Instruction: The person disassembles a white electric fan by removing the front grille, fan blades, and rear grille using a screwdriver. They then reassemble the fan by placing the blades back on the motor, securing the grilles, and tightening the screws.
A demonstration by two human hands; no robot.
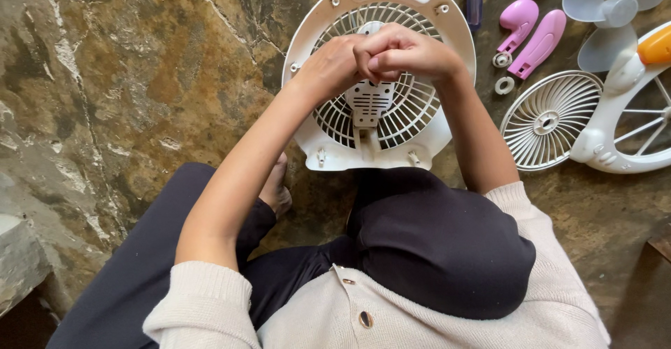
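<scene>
Hands come first — two of them, pressed close together over the middle of one white fan housing [377,76]. The left hand [332,66] is curled, and its fingers are tucked in under the other hand. The right hand [405,54] is clenched into a fist, with the fingers folded down tight. They seem to be gripping something small at the hub of the fan, but the hands hide it, so I cannot tell what it is.

The fan housing is round, with many thin bars like a cage. It lies flat on the brown stone floor [126,76], just in front of the person's knees. One small white block with slots [369,102] sits in its middle, right below the hands.

Off to the right lie more parts. There are two pink plastic pieces [531,31], side by side. Near them are two little white rings [503,73]. One round white grille [549,120] lies flat, touching one big white ring frame [615,136]. One pale fan blade [608,13] rests above that — and one orange piece [655,45] sits at the edge. One dark screwdriver handle [474,0] pokes in at the top.

The person wears dark trousers and a cream cardigan.
</scene>
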